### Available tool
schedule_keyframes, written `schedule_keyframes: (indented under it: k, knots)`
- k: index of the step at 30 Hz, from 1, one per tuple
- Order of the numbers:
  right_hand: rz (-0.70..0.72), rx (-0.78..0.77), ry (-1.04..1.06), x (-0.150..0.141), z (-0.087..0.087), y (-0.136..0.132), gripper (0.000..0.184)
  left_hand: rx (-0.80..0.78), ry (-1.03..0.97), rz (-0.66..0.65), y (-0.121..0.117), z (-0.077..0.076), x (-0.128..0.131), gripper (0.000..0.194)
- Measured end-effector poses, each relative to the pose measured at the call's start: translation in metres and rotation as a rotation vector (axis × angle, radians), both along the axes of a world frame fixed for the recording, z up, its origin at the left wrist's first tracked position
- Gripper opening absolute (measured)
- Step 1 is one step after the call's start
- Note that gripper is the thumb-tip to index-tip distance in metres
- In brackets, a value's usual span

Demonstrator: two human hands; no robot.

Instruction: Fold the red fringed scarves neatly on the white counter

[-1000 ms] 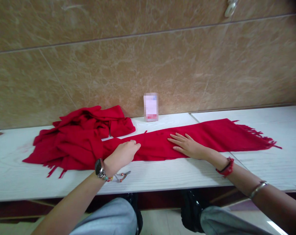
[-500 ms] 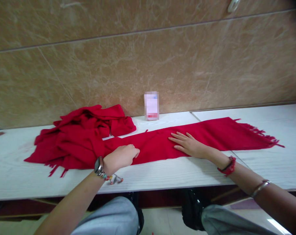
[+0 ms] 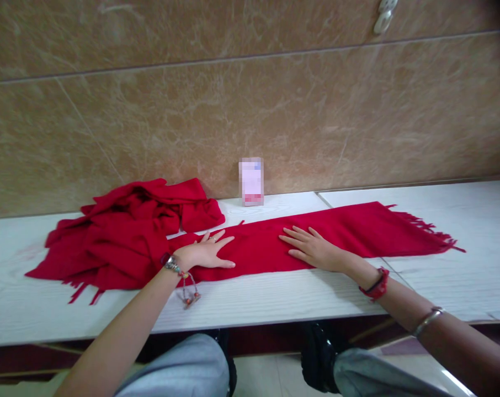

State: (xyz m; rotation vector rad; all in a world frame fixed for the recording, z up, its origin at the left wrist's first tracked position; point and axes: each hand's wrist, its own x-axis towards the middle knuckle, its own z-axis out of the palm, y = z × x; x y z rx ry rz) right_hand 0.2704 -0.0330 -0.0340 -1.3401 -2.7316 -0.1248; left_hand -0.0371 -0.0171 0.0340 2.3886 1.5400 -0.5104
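Your left hand [image 3: 206, 253] has its grip wide: the fingers are spread, and the palm is down on the red scarf [image 3: 341, 231], close to the heap [image 3: 121, 237]. Your right hand [image 3: 312, 248] is also wide, with its fingers spread and pointing toward the left one. It lies flat on the middle part of the scarf. Neither of your hands pinches the cloth, and the two are apart from each other.

The scarf lies along the table [image 3: 275, 303] as a long, mostly smooth strip. Its fringe [image 3: 430, 231] is at the right end, resting on the white top. At the left end, the strip meets the heap, which is red cloth with many folds, and some fringe hangs out at its near side. Whether the two are one piece, you cannot tell from here.

On your left wrist there are a watch [image 3: 167, 261] and a bead bracelet [image 3: 187, 281]; on your right arm, a red band [image 3: 376, 285] and a metal bangle [image 3: 427, 321].

Behind the scarf, a small pale box [image 3: 251, 182] stands by the brown wall [image 3: 192, 121]; its face is blurred. Higher on this wall is a white fitting [image 3: 384, 16]. Below the near edge of the table, your grey trousers [image 3: 179, 369] and a black shoe [image 3: 316, 358] are visible.
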Motion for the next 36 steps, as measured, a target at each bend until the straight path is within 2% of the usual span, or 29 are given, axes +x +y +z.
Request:
schedule_keyframes:
  k: [2,5,8,10,12,15,17,20,23,26,31,36]
  knots:
    - [0.008,0.009,0.010,0.000,-0.001,0.000,0.048,0.043,0.008,-0.020,0.003,0.004,-0.005,0.077]
    - [0.022,0.031,0.040,0.002,-0.004,0.002,0.048,0.213,-0.068,-0.145,0.011,0.005,0.001,0.038]
    - [0.026,0.045,0.050,0.003,-0.008,0.003,0.047,0.408,-0.163,-0.144,0.021,-0.002,0.010,0.028]
    - [0.028,0.052,0.046,0.003,-0.009,0.004,0.047,0.411,-0.183,-0.080,0.027,-0.007,0.014,0.016]
    - [0.032,0.056,0.041,0.004,-0.009,0.004,0.047,0.337,-0.198,-0.051,0.031,-0.010,0.015,0.009]
    - [0.029,0.054,0.035,0.003,-0.009,0.005,0.047,0.315,-0.200,-0.012,0.033,-0.007,0.016,0.011]
    - [0.025,0.047,0.035,0.003,-0.009,0.005,0.047,0.352,-0.172,0.006,0.033,-0.003,0.016,0.016]
    - [0.032,0.046,0.053,0.003,-0.009,0.005,0.047,0.410,-0.151,-0.012,0.034,-0.003,0.018,0.010]
    - [0.024,0.037,0.062,0.003,-0.008,0.004,0.047,0.362,-0.148,-0.021,0.039,-0.007,0.020,0.014]
    - [0.013,0.032,0.062,0.002,-0.008,0.004,0.047,0.307,-0.176,0.011,0.043,-0.005,0.019,0.007]
    - [0.034,0.052,0.074,0.003,-0.009,0.004,0.046,0.429,-0.200,0.048,0.045,0.008,0.011,0.014]
    - [0.030,0.045,0.065,0.003,-0.008,0.004,0.046,0.331,-0.291,-0.030,0.047,-0.007,0.017,0.007]
